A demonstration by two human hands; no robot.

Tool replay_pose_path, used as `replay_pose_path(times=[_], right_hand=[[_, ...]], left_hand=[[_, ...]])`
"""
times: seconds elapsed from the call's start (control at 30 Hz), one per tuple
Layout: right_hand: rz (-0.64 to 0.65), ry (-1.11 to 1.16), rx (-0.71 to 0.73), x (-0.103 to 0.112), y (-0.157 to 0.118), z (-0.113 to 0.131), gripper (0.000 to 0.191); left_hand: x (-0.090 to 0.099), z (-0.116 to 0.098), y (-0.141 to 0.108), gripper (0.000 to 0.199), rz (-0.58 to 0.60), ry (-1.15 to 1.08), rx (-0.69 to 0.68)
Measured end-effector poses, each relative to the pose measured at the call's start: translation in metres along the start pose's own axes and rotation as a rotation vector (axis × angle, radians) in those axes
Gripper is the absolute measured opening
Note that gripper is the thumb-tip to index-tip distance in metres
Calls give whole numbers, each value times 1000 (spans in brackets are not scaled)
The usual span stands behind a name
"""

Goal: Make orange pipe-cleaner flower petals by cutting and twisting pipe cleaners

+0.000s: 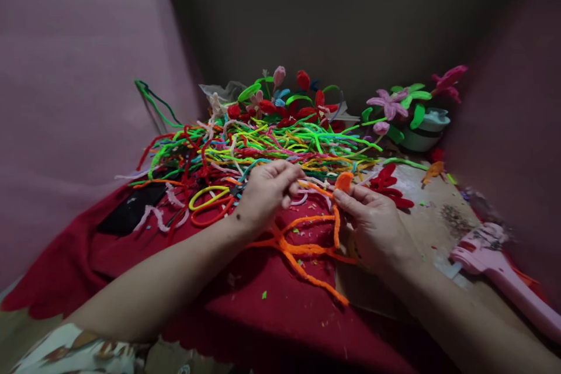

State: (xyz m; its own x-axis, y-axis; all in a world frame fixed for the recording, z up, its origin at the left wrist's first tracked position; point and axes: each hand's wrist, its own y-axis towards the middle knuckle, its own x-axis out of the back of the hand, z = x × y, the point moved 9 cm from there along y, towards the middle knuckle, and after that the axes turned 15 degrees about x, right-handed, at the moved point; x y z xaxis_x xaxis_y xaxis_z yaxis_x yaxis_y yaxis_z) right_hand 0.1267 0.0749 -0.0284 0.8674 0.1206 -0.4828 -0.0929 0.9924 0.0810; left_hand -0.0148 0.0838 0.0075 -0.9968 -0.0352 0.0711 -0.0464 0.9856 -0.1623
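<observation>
Petal (344,182), orange, in right hand (372,213), tip upward

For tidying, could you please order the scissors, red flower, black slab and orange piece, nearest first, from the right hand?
Right hand, head view:
1. Orange piece, in its fingers
2. Red flower, just beyond
3. Scissors, left side
4. Black slab, far left
</observation>
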Motion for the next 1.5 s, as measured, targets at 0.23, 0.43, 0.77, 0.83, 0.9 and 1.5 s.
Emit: replay_pose_path(times=[0.23, 0.43, 0.77, 0.83, 0.9, 1.5], right_hand=[[26, 24, 25, -6, 2, -1, 17], [28, -72, 10, -5, -1, -9, 20], [-73, -152, 73, 15, 13, 2, 27], [-99, -203, 103, 23, 18, 9, 27], [-76, -219, 93, 24, 19, 11, 25], [168, -77, -111, -8, -7, -14, 14]], left_hand=[[-67, 47, -13, 26, 604, -252, 428], [-67, 46, -19, 21, 593, -266, 434], [-71, 38, -32, 27, 550, 157, 296], [-69, 39, -33, 26, 573, 266, 326], [-57, 30, -25, 27, 461, 272, 285], [-31, -5, -8, 18, 246, 206, -65]])
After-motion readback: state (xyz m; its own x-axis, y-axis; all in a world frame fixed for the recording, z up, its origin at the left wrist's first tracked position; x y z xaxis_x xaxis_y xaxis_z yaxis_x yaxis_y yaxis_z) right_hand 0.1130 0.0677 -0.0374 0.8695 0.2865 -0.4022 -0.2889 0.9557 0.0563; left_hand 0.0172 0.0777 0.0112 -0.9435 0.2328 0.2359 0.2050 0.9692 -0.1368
